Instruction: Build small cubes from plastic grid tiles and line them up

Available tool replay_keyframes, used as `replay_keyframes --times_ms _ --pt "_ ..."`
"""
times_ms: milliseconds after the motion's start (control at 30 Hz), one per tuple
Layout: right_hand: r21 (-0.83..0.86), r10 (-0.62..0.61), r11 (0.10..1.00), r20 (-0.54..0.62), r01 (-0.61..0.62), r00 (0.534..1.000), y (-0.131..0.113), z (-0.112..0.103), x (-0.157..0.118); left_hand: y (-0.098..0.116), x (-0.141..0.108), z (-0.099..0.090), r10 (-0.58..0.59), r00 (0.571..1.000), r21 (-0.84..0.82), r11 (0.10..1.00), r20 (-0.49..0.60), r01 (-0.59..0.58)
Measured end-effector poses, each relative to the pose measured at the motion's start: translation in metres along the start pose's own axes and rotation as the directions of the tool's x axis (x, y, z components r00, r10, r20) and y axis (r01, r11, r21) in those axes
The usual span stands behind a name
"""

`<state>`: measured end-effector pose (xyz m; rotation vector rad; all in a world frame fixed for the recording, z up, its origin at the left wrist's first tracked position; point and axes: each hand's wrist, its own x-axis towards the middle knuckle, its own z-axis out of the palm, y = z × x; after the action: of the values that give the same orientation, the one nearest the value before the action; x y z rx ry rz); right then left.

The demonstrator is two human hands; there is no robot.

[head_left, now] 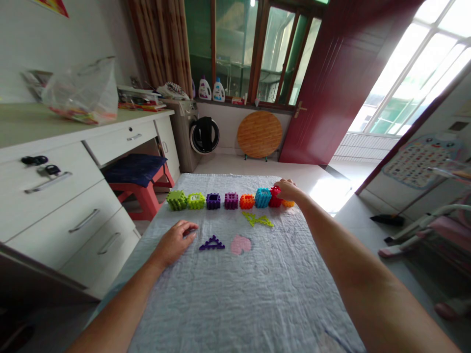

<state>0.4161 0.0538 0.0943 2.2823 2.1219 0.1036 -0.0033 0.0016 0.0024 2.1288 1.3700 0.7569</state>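
A row of colourful toothed blocks runs across the far part of the cloth-covered table: green (pixel 177 200), lime (pixel 196 200), dark purple (pixel 213 201), purple (pixel 231 200), orange (pixel 247 201), blue (pixel 263 197), red (pixel 275 197) and yellow-orange (pixel 288 203). My right hand (pixel 288 188) is closed on the red block near the right end. Resting on the cloth, my left hand (pixel 178 240) has its fingers loosely apart and holds nothing. Beside it lies a dark purple triangle piece (pixel 212 242). Lime triangle pieces (pixel 257 219) lie in front of the blue block.
The table (pixel 235 304) wears a grey-blue cloth with a pink heart patch (pixel 241 244). At the left are a white desk (pixel 73 196) and a red stool (pixel 143 196) with a dark top. Behind stand a washing machine (pixel 184 137) and a round wooden board (pixel 259 134).
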Motion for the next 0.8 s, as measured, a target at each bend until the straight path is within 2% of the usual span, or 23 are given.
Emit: replay_keyframes --times_ms 133,233,300,367,433,600,667,800 --pt "0.008 0.011 1.000 -0.022 -0.011 1.000 -0.002 -0.001 -0.004 0.001 0.000 0.000 0.000 1.000 -0.007 1.000 -0.015 0.000" --pt "0.061 0.016 0.998 -0.104 -0.010 0.994 -0.005 -0.006 -0.016 0.001 0.000 0.000 0.000 1.000 -0.010 1.000 -0.016 0.000" --pt "0.114 -0.009 0.993 -0.155 0.027 0.988 -0.012 -0.009 -0.031 0.000 0.000 0.000 0.002 1.000 -0.009 1.000 -0.012 -0.002" --pt "0.165 -0.079 0.981 -0.141 0.102 0.987 -0.023 -0.007 -0.050 -0.001 0.000 0.001 0.007 1.000 -0.007 1.000 -0.010 -0.007" --pt "0.218 -0.156 0.961 -0.083 0.171 0.984 -0.038 -0.002 -0.069 -0.001 0.000 0.001 0.014 1.000 -0.007 1.000 -0.012 -0.014" --pt "0.183 -0.262 0.949 0.013 0.255 0.965 -0.067 0.022 -0.100 0.001 -0.001 0.000 0.015 0.999 -0.018 1.000 -0.031 -0.016" --pt "0.173 -0.251 0.954 0.010 0.246 0.968 -0.070 0.032 -0.104 0.001 -0.001 0.000 0.019 0.999 -0.021 1.000 -0.037 -0.020" --pt "0.209 -0.126 0.970 -0.006 0.125 0.992 -0.070 0.051 -0.102 0.000 0.000 0.001 0.032 0.999 -0.009 0.999 -0.031 -0.033"
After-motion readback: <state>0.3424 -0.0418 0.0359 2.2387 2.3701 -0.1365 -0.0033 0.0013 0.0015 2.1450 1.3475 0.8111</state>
